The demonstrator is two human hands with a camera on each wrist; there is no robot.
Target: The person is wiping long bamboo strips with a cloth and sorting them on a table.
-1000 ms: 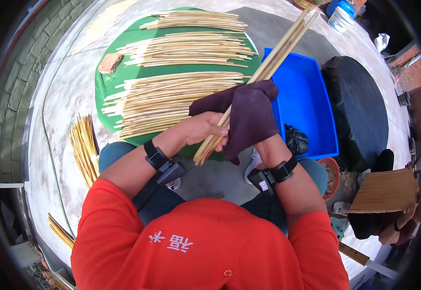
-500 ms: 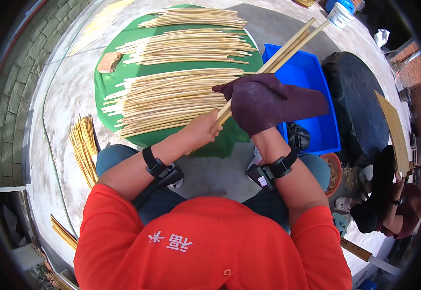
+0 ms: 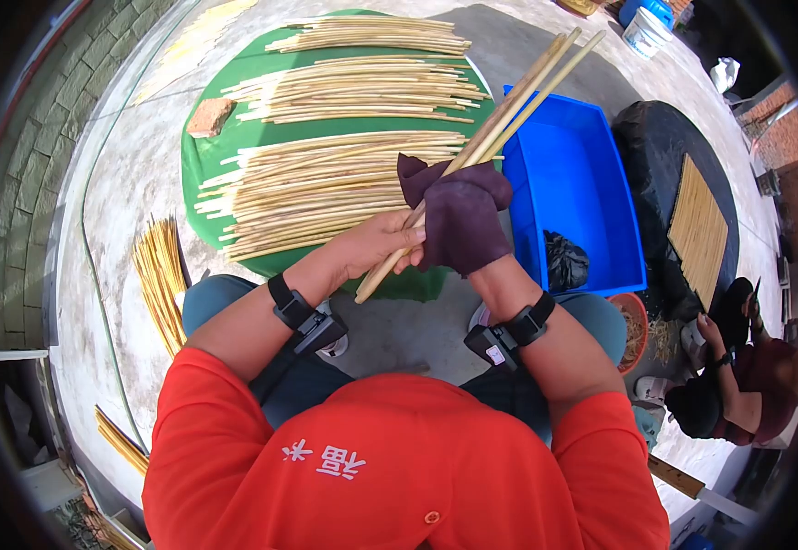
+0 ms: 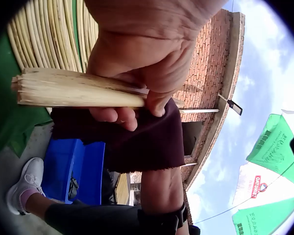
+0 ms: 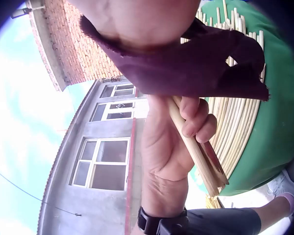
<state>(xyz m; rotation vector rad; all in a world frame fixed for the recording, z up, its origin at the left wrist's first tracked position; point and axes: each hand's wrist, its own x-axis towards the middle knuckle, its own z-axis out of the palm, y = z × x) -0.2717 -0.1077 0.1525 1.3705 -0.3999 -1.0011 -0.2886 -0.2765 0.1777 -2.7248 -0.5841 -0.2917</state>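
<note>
Left hand (image 3: 376,247) gripped the sticks (image 3: 509,101) near the butt end, with fingers and thumb curled round the bundle. Right hand (image 5: 137,22) sat just above it, clamping the cloth (image 3: 454,215) round the same bundle. Those fingers were hidden under the cloth. The hands were almost touching.

The sticks' long axis ran diagonally, with the butt low and near my left knee and the tips up and away to my right. The far end hung over the tub (image 3: 573,183), and the bundle was clear of the ground and above my lap.

Rows of sticks (image 3: 326,192) lay crosswise on the mat (image 3: 206,156) ahead. A loose pile (image 3: 160,275) lay on the concrete to my left.
</note>
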